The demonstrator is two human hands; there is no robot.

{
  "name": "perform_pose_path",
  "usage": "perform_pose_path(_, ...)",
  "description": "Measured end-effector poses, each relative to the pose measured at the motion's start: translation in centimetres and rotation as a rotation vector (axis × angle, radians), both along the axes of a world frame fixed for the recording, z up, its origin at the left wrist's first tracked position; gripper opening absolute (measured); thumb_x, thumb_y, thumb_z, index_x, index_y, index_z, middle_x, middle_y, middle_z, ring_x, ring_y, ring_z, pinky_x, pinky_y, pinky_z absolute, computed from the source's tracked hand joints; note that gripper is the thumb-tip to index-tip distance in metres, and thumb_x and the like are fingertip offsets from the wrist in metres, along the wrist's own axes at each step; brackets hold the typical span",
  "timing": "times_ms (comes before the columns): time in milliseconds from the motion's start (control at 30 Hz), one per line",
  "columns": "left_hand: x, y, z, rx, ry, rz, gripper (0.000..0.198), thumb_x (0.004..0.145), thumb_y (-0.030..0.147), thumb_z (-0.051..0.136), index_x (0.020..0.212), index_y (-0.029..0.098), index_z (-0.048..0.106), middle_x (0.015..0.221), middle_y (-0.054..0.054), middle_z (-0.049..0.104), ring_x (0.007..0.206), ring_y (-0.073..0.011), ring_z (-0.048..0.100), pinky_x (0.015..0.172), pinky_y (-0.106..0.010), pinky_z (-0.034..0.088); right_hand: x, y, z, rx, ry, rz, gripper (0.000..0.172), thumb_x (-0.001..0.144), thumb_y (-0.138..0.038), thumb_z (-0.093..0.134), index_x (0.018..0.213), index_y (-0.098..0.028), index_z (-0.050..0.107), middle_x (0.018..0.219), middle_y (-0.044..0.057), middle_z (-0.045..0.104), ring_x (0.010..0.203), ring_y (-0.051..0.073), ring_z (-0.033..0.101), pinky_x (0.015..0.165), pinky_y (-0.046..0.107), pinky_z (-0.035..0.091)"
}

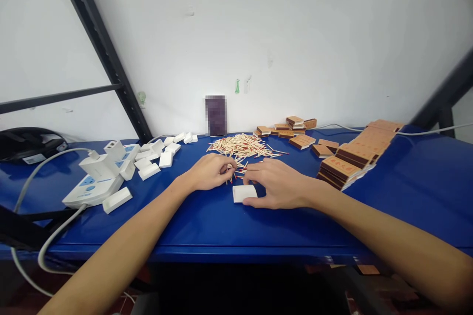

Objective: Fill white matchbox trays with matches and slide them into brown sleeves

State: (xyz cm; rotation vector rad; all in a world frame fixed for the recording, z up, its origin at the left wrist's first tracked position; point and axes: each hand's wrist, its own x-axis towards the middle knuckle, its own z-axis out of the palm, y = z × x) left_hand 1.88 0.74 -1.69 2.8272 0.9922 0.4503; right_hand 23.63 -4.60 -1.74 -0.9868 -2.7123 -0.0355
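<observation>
On the blue table, a white matchbox tray [241, 194] lies in front of me. My right hand [275, 184] arches over its right end, thumb against the near edge and fingers curled at the far side. Just left of it, my left hand [211, 171] has its fingers curled and pinched on a few matches at the near edge of the pile. The loose red-tipped matches [242, 146] spread out beyond both hands. What lies under the curled fingertips is partly hidden.
White matchbox trays [166, 159] lie scattered at left, beside a white power strip [94, 191] with plugs and cables. Brown matchboxes [301, 141] sit at back right, with a long stacked row [342, 166] nearer. A dark pixelated phone-like slab [217, 117] leans on the wall.
</observation>
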Motion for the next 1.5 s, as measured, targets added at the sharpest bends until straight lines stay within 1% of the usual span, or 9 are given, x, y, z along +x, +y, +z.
perform_pose_path(100,-0.2,0.3,-0.1,0.035,0.018,0.013,0.021,0.086,0.022,0.048,0.092,0.018,0.068,0.064,0.001,0.061,0.057,-0.0122,0.052,0.059,-0.024,0.036,-0.2,-0.4,-0.1,-0.075,-0.009,0.008,0.033,0.077,-0.053,0.066,0.085,-0.021,0.064,0.081,0.004,0.066,0.068,0.018,0.055,0.062,0.031,0.033)
perform_pose_path(267,-0.7,0.8,-0.1,0.049,0.042,0.031,0.023,0.087,0.024,0.047,0.094,0.018,0.068,0.067,0.0,0.063,0.059,-0.0132,0.054,0.059,-0.025,0.035,-0.2,-0.8,0.8,-0.243,0.088,0.04,0.043,0.073,-0.063,0.067,0.08,-0.02,0.06,0.076,0.003,0.063,0.066,0.016,0.054,0.058,0.028,0.034)
perform_pose_path(467,-0.9,1.0,-0.1,-0.093,-0.063,-0.024,0.029,0.085,0.014,0.041,0.099,0.016,0.067,0.08,-0.002,0.068,0.068,-0.0137,0.058,0.066,-0.025,0.042,0.5,0.1,0.6,-0.609,0.446,0.079,0.03,0.079,-0.046,0.067,0.084,-0.018,0.058,0.069,-0.001,0.059,0.061,0.012,0.055,0.058,0.025,0.045)
perform_pose_path(667,-0.7,0.9,-0.3,-0.221,-0.071,-0.13,0.033,0.082,0.008,0.039,0.096,0.016,0.068,0.085,-0.002,0.071,0.075,-0.0142,0.063,0.074,-0.027,0.047,2.0,1.2,0.9,-0.707,0.35,0.105,0.017,0.074,-0.03,0.067,0.075,-0.018,0.056,0.061,-0.004,0.056,0.055,0.01,0.053,0.053,0.024,0.042)
perform_pose_path(867,-0.7,0.9,-0.3,-0.199,-0.061,-0.117,0.031,0.079,0.009,0.042,0.092,0.017,0.069,0.082,-0.001,0.072,0.069,-0.0135,0.062,0.067,-0.025,0.045,3.3,2.8,1.1,-0.511,0.234,-0.03,0.016,0.079,-0.025,0.055,0.065,-0.018,0.054,0.053,-0.005,0.048,0.051,0.01,0.043,0.052,0.024,0.033)
perform_pose_path(1033,-0.8,1.1,-0.3,-0.194,-0.061,-0.093,0.026,0.076,0.01,0.046,0.086,0.017,0.069,0.075,0.0,0.071,0.061,-0.0115,0.059,0.06,-0.023,0.042,2.1,3.2,-0.6,-0.179,0.203,-0.173,0.011,0.083,-0.021,0.054,0.085,-0.017,0.064,0.063,-0.002,0.057,0.057,0.012,0.048,0.058,0.026,0.033)
perform_pose_path(1133,-0.8,1.2,-0.4,-0.191,-0.065,-0.098,0.024,0.078,0.012,0.047,0.086,0.017,0.069,0.075,0.0,0.071,0.061,-0.011,0.058,0.059,-0.022,0.042,1.2,3.0,-1.2,-0.145,0.194,-0.155,0.021,0.087,-0.028,0.054,0.1,-0.017,0.065,0.068,0.0,0.06,0.061,0.013,0.05,0.06,0.026,0.034)
perform_pose_path(1333,-0.5,0.9,-0.6,-0.123,-0.039,-0.054,0.016,0.084,0.023,0.053,0.083,0.017,0.068,0.07,0.0,0.067,0.06,-0.0114,0.055,0.059,-0.023,0.039,0.7,2.9,-1.7,-0.123,0.176,-0.173,0.024,0.089,-0.036,0.055,0.094,-0.015,0.067,0.073,0.004,0.063,0.064,0.015,0.052,0.061,0.028,0.034)
perform_pose_path(1500,-0.1,0.8,-0.7,-0.027,-0.009,0.059,0.018,0.086,0.026,0.054,0.095,0.019,0.068,0.065,0.002,0.063,0.059,-0.0126,0.053,0.057,-0.023,0.034,0.7,3.1,-2.0,-0.117,0.181,-0.19,0.023,0.088,-0.036,0.057,0.093,-0.016,0.066,0.074,0.003,0.063,0.063,0.014,0.051,0.06,0.028,0.033)
